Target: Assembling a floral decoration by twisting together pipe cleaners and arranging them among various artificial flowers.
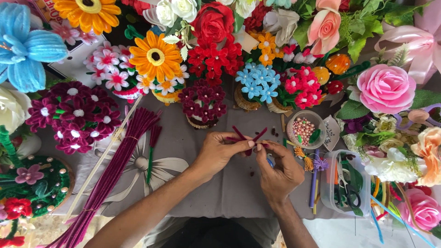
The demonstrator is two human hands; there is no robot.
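Just in front of the small basket of dark maroon pipe-cleaner flowers, the left hand and right hand both pinch one bent maroon pipe-cleaner stem, steadying it from either side for twisting.

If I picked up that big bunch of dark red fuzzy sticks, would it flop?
Probably a little. The bundle of fuzzy sticks is long and thin, so the ends may droop. It looks light, and a tie seems to bind it, so it should lift together.

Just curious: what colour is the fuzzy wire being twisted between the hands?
Dark maroon: the fuzzy wire shows best in the head view, pinched between both hands.
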